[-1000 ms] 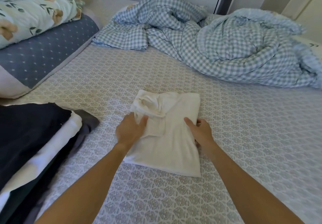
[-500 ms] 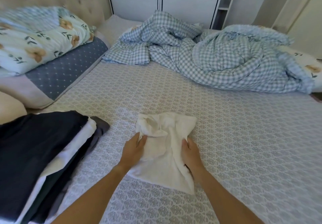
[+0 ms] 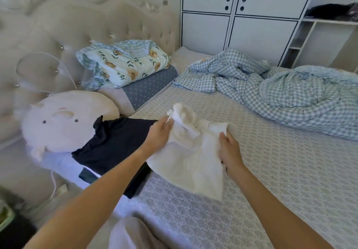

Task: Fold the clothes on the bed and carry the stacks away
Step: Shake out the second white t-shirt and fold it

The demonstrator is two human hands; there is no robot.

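Both hands, left (image 3: 159, 134) and right (image 3: 230, 148), grip the folded shirt (image 3: 193, 159); its loose collar may unfold over the stack (image 3: 114, 144).

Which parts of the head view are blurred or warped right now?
Head view: the headboard and plush pillow at left are motion-smeared; the white garment and both hands are soft-edged; the wardrobe lines bow from the wide lens; daylight is even, with no glare.
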